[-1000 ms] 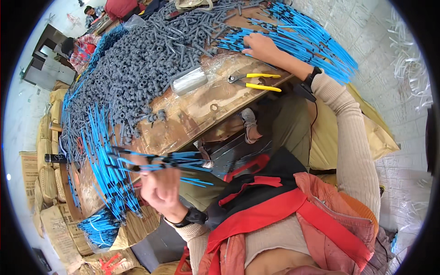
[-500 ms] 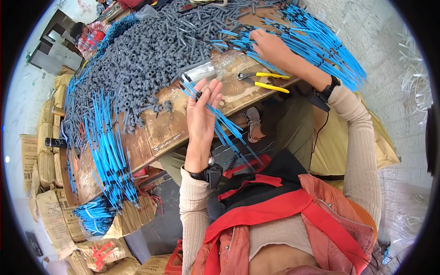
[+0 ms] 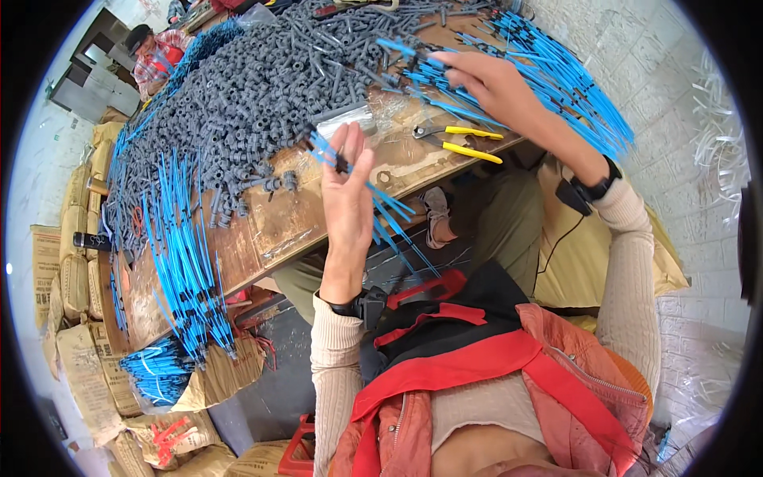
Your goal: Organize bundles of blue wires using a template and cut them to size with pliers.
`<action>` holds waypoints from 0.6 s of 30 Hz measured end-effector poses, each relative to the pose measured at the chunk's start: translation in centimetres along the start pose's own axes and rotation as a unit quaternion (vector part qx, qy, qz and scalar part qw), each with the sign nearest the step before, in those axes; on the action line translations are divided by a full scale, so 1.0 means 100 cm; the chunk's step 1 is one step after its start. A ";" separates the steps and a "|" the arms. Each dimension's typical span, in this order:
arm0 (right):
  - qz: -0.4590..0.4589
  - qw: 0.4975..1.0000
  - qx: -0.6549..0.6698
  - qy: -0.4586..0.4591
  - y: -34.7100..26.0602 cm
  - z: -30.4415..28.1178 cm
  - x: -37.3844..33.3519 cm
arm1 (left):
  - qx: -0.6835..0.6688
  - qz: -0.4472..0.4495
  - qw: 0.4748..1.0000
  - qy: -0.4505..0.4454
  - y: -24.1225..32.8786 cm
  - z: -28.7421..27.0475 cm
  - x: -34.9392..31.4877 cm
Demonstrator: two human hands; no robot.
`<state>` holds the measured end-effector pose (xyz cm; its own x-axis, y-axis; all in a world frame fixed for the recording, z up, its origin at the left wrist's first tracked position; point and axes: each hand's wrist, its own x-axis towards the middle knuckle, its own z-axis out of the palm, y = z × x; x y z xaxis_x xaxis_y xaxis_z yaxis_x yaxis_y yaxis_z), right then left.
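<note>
Evenly | left hand: grip clamped on slim blue plastic tubes with black fittings | right hand: grip pinching blurred blue tube, far over brown wooden bench | best keep fittings level

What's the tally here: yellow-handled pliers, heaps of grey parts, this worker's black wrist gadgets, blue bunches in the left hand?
Yellow-handled pliers: 1
Grey parts heap: 1
Black wrist gadgets: 2
Blue bunch in left hand: 1
Total: 5

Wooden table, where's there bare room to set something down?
Bare wood shows between the left-end blue strips and left hand; a smaller patch lies left of the pliers. Crowded: the grey fittings pile, the right-end blue strips.
</note>
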<state>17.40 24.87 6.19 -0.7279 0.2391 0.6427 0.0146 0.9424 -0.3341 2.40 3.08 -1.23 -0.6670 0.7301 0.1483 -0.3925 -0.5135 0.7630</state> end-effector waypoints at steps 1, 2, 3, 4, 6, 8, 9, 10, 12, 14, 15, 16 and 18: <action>-0.037 0.999 0.035 0.002 -0.021 0.000 -0.002 | 0.033 0.027 0.999 -0.003 0.000 0.006 -0.003; 0.001 0.996 0.076 -0.047 -0.040 0.001 -0.008 | 0.031 0.057 0.998 -0.026 0.001 0.011 -0.007; 0.036 0.988 0.112 -0.097 -0.057 0.002 -0.016 | 0.037 0.030 0.999 -0.001 0.003 0.013 -0.009; 0.042 0.976 0.157 -0.145 -0.064 0.004 -0.016 | 0.036 0.021 0.999 -0.011 0.005 0.013 -0.013; 0.145 0.926 0.277 -0.211 -0.062 0.019 -0.021 | 0.016 -0.003 1.000 0.022 0.009 0.011 -0.020; 0.154 0.878 0.390 -0.231 -0.036 0.045 -0.023 | -0.029 0.016 0.999 0.028 0.018 0.004 -0.026; 0.089 0.957 0.204 -0.184 -0.012 0.063 -0.016 | -0.045 0.011 0.998 0.048 0.026 0.000 -0.029; 0.007 0.991 0.020 -0.131 0.013 0.079 -0.010 | -0.038 0.026 0.997 0.055 0.030 0.000 -0.036; 0.010 0.969 -0.244 -0.044 0.059 0.112 -0.008 | -0.097 -0.060 0.993 -0.031 0.052 -0.005 -0.053; 0.010 0.960 -0.265 -0.092 0.093 0.125 -0.007 | -0.140 -0.087 0.981 -0.100 0.079 -0.013 -0.066; 0.053 0.943 -0.285 -0.161 0.102 0.128 -0.005 | -0.159 -0.072 0.975 -0.136 0.091 -0.017 -0.070; 0.062 0.950 -0.270 -0.147 0.102 0.128 -0.004 | -0.152 -0.047 0.980 -0.117 0.100 -0.021 -0.071; 0.043 0.983 -0.158 -0.076 0.085 0.119 -0.004 | -0.147 -0.062 0.986 -0.046 0.104 -0.029 -0.059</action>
<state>9.71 30.01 -5.11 -0.8082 0.3065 0.5029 0.2763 0.9514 -0.1359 0.42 -7.85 4.06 -0.5473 0.8262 0.1334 -0.6425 -0.5170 0.5656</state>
